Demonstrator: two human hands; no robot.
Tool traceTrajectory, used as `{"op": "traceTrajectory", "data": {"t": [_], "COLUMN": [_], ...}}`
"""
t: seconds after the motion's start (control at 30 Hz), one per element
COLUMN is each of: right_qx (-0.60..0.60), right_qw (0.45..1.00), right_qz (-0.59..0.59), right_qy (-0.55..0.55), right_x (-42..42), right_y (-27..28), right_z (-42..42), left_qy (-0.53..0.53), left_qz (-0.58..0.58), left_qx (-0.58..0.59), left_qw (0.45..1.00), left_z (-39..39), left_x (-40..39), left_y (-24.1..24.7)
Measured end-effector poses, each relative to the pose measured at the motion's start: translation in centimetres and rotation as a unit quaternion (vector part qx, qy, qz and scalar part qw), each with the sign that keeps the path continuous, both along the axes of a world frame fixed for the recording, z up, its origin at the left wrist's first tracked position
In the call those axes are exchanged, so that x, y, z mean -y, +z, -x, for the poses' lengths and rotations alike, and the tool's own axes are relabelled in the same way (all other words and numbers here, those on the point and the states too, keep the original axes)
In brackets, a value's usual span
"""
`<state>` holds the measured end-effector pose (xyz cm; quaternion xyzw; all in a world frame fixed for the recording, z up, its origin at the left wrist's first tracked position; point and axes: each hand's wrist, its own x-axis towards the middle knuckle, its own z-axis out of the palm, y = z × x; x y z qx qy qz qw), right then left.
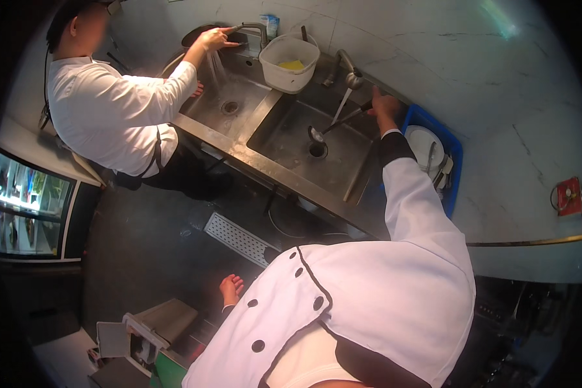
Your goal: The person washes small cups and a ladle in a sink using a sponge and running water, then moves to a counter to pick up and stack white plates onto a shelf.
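My right hand (383,105) grips the dark handle of a ladle (316,134) at the right end of the sink. The ladle's metal bowl hangs over the right stainless steel basin (291,160), close to the drain. Water runs from the right faucet (353,80) down beside the ladle's handle. Low in the view, away from the sink, my left hand (231,286) hangs near my jacket, fingers loosely curled and apart, with nothing seen in it.
A co-worker in white (111,102) reaches over the running left basin (228,94). A white tub (289,63) with a yellow sponge stands behind the divider. A blue crate (458,160) of plates and utensils sits at right. Bins (160,320) stand at lower left.
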<state>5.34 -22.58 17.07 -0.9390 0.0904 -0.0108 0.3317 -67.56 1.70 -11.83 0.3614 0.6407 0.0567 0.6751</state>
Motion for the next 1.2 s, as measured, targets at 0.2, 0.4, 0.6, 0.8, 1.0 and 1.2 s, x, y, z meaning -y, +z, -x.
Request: {"op": "traceTrajectory", "data": {"t": [0.2,0.4,0.6,0.8,1.0,1.2], "right_qx": [0.039,0.091,0.087,0.103,0.096,-0.013], "right_qw": [0.987,0.9,0.84,0.804,0.803,0.849], "right_qz": [-0.145,-0.395,-0.501,-0.544,-0.548,-0.515], "right_qy": [-0.058,-0.16,-0.19,-0.218,-0.214,-0.118], "right_x": [6.0,11.1,17.6,21.7,21.1,20.9], "right_y": [2.2,4.7,3.7,2.4,1.7,0.1], "right_z": [0.5,3.9,4.5,6.0,6.9,9.2], "left_qy": [-0.108,-0.309,-0.45,-0.306,-0.218,-0.272], "left_qz": [-0.117,-0.187,-0.248,-0.113,0.099,-0.161], "left_qx": [0.05,0.26,0.384,0.346,0.411,0.318], "left_qw": [0.986,0.895,0.767,0.88,0.88,0.894], "left_z": [-7.1,-26.3,-48.3,-64.3,-73.5,-76.4], "left_x": [-3.6,-3.4,2.4,9.5,10.1,11.1], "left_y": [1.7,8.9,15.6,18.4,15.4,16.8]}}
